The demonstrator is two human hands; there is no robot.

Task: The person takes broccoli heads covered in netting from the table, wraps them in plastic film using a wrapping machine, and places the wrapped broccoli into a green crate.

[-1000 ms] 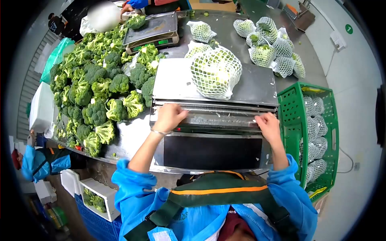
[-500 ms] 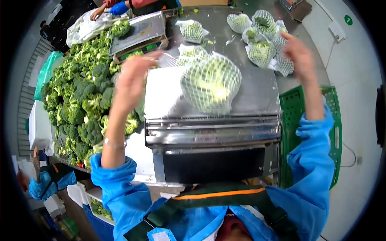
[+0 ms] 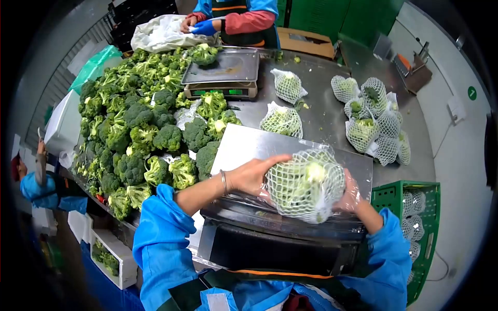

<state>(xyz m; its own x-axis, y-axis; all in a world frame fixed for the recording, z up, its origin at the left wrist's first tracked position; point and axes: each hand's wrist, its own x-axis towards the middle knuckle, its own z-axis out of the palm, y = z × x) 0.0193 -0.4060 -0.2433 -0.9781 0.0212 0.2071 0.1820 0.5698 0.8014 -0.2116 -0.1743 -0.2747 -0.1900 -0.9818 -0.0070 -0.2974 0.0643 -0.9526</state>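
Observation:
A broccoli head in a white foam net (image 3: 303, 189) is between my two hands over the wrapping machine, its pale stem end facing up. My left hand (image 3: 254, 177) grips its left side, thumb on top. On the right side my right hand (image 3: 350, 193) is closed around it, partly behind clear plastic film. The machine's metal plate (image 3: 238, 142) lies under and behind the bundle, and its dark front panel (image 3: 275, 249) is nearer to me. Just beyond the plate sit two more netted broccoli heads (image 3: 281, 122).
Loose broccoli (image 3: 140, 124) is heaped at left. A scale (image 3: 223, 67) stands behind it. Several netted heads (image 3: 371, 119) lie at back right. A green crate (image 3: 420, 189) at right holds wrapped pieces. Across the table, a person with a blue glove (image 3: 205, 27) handles something white.
My hands were raised apart, the netted broccoli lying on the plate between them. They have come down and inward and now hold it from both sides, nearer to me. The view has shifted.

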